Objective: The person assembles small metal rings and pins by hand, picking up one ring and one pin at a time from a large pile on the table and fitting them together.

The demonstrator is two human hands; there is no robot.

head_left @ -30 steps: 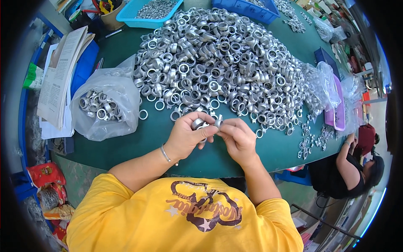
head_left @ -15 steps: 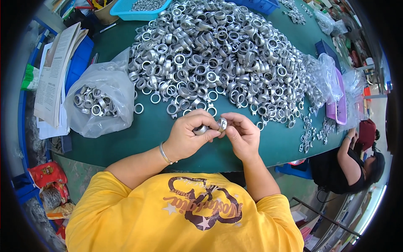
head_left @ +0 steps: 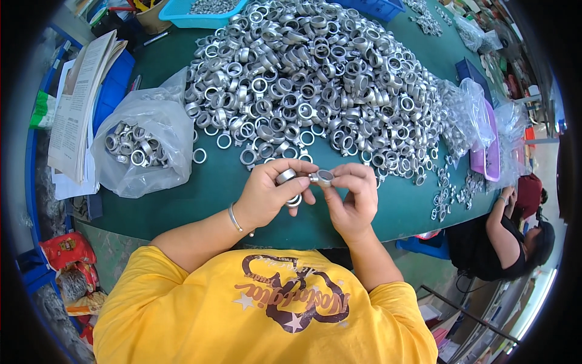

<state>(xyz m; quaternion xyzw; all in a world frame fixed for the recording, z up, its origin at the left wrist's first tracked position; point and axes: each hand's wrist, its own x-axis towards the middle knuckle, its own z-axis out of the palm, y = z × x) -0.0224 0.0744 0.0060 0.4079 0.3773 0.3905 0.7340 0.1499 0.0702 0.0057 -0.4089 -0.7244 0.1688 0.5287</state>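
Observation:
Above the table's near edge, my left hand (head_left: 262, 193) is curled around silvery metal rings (head_left: 286, 176), at least two of them showing between thumb and fingers. My right hand (head_left: 354, 203) pinches another metal ring (head_left: 325, 177) between thumb and fingers, its opening tilted upward. A small stub on this ring points toward my left fingertips, close to or touching them; which, I cannot tell. Just beyond both hands rises a large heap of similar metal rings (head_left: 315, 79), with loose ones along its near edge.
A clear plastic bag (head_left: 163, 176) with more rings lies left, beside papers (head_left: 79, 115) and a blue bin (head_left: 115, 88). Light blue tray (head_left: 194, 23) stands far left, pink basket (head_left: 493, 148) right. Small metal parts (head_left: 445, 191) lie scattered right. Another person (head_left: 503, 242) sits at the right.
The ring in my right hand has turned from edge-on to showing its opening. My left hand has loosened, its lower fingers spreading, so more of its rings show.

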